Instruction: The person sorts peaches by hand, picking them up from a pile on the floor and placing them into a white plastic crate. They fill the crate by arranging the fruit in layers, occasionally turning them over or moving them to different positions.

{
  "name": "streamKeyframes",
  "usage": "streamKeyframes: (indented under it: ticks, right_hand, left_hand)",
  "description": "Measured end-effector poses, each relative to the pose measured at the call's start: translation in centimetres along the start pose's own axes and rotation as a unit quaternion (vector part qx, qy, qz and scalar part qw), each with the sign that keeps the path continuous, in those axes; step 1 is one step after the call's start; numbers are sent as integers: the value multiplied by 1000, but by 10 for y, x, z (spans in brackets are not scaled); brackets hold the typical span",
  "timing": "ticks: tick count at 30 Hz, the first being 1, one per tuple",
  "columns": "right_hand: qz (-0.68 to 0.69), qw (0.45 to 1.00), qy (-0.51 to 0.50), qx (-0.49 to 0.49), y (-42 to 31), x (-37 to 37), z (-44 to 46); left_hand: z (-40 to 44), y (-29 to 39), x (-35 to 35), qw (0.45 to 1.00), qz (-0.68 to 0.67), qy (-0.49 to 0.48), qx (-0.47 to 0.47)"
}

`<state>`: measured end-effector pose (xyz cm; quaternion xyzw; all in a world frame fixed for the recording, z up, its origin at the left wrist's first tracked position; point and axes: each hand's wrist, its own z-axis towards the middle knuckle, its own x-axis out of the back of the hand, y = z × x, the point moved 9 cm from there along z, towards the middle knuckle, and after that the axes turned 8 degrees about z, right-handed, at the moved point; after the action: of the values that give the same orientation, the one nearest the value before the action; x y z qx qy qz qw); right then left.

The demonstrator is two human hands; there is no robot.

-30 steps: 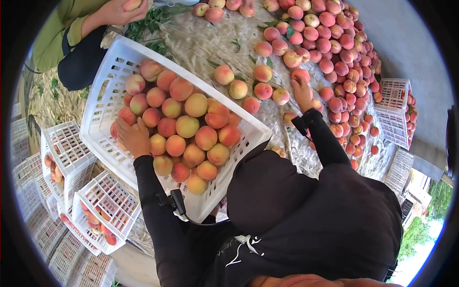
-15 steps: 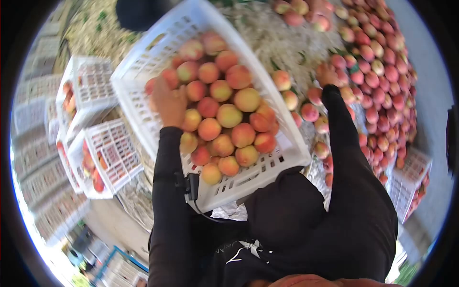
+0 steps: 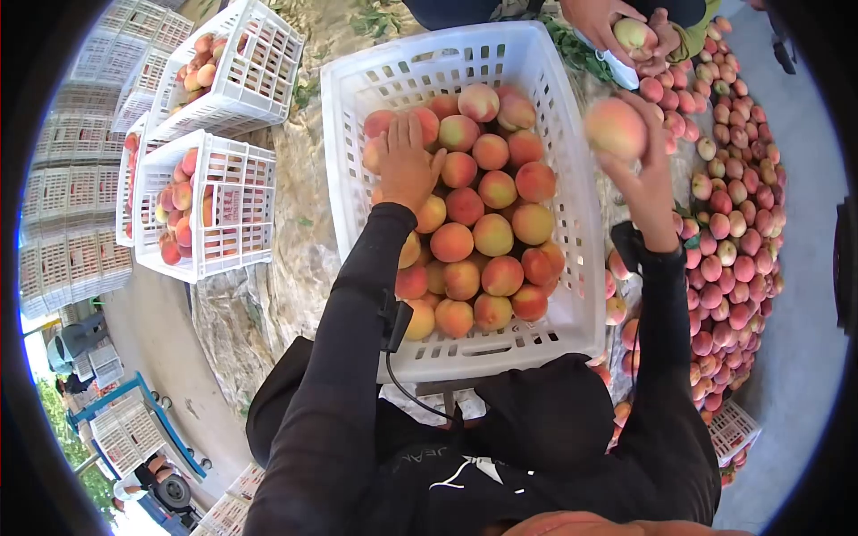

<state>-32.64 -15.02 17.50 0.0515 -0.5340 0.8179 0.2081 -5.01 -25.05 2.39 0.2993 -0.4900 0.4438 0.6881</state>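
A white plastic crate (image 3: 585, 344) stands before me, layered with red and yellow peaches (image 3: 492, 235). My left hand (image 3: 407, 174) lies with outstretched fingers on the peaches along the crate's left side, touching their tops. Raised beside the crate's right rim, my right hand (image 3: 657, 179) grips a single peach (image 3: 616, 129) between thumb and fingers. Whatever is beneath my left palm is hidden.
A large heap of peaches (image 3: 737, 241) covers the ground to the right. Another person's hands (image 3: 657, 45) hold a peach (image 3: 633, 37) at the top. Filled crates (image 3: 234, 205) stand left, with stacked crates (image 3: 58, 196) behind. A blue-framed cart (image 3: 170, 429) is at lower left.
My right hand has come up from the heap toward the crate with a peach in it. My left hand stays on the crate's left-side peaches. The view has turned.
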Motion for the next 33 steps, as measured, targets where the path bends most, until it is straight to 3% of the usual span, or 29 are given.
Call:
streamKeyframes:
  ticks: [3,7,9,12,13,17,23,29,31,33]
  right_hand:
    - [-78,982,-105,140,-46,-75,43]
    - [-123,967,-152,165,-28,-144,80]
    - [-289,932,-138,169,-16,-160,86]
    - [-234,951,-125,161,-30,-139,82]
    - [-168,972,-133,94,-36,-126,78]
    - [-195,978,-26,69,-32,-45,34]
    - [-256,949,121,-138,78,95,-137]
    - [-204,917,213,-269,133,103,-300]
    - [-145,899,265,-317,145,102,-337]
    - [-144,874,307,-348,162,104,-367]
  left_hand:
    - [-1,0,0,1000,-4,-4,8]
    - [0,-3,-1,999,-20,-2,25]
    - [0,-4,-4,999,-20,-2,30]
    - [-1,-6,-9,999,-18,6,34]
    - [-2,-5,-10,999,-14,14,30]
    - [-1,-3,-11,1000,-5,-1,27]
    - [0,0,-6,999,29,26,-8]
    - [13,-2,-1,998,-59,-32,-4]
    - [17,5,11,994,-105,0,-29]
    - [19,1,2,994,-99,-39,14]
